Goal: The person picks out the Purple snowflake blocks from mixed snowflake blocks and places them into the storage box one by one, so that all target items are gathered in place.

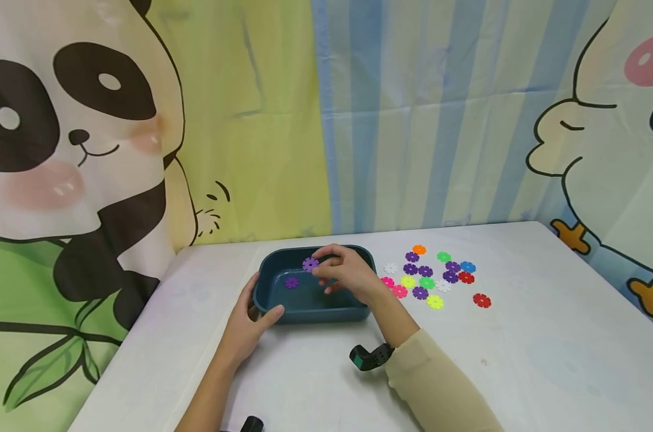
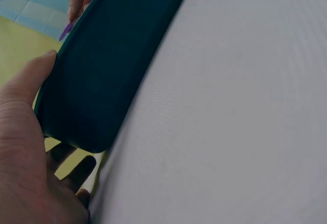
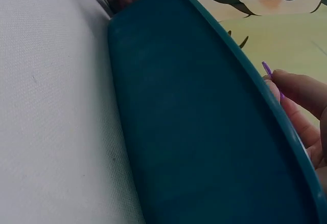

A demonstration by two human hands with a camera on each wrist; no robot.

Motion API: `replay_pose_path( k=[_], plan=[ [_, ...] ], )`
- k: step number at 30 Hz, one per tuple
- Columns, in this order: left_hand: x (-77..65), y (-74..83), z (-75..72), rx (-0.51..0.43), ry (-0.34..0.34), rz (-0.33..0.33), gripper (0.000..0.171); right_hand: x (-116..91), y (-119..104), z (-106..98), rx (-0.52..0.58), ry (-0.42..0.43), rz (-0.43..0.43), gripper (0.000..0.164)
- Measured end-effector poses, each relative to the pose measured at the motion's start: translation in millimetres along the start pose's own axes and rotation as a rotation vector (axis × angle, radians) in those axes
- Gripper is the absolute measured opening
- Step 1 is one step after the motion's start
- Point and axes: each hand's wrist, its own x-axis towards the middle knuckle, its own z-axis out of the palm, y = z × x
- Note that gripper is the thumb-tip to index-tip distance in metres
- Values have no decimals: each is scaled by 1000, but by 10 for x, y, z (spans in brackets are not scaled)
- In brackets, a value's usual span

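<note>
A dark teal rectangular plastic basin (image 1: 315,315) stands on the white table. My left hand (image 1: 243,331) grips its left end, with the thumb at the near rim and the fingers along the outer side; in the left wrist view the hand (image 2: 23,147) shows around that corner. Over the basin, my right hand (image 1: 348,275) pinches a purple notched plastic disc (image 1: 310,264) between thumb and fingertips. The right wrist view shows this disc (image 3: 266,68) edge-on just above the rim. Inside the basin, a second purple disc (image 1: 291,282) lies on the bottom.
Several notched discs lie loosely on the table right of the basin, among them an orange disc (image 1: 419,249), a blue disc (image 1: 468,267), a yellow disc (image 1: 435,302) and a red disc (image 1: 482,300). A printed curtain (image 1: 413,120) hangs behind the white table (image 1: 553,324).
</note>
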Motion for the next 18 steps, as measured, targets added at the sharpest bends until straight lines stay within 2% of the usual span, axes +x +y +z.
replay_pose_path(
  k=[8,18],
  plan=[
    [-11,-11,-17,-4,-4,14,89,70,50,42,-24,-2,28,33],
    [1,6,-10,1,-2,15,90,116,49,117,-95,-72,47,35]
  ],
)
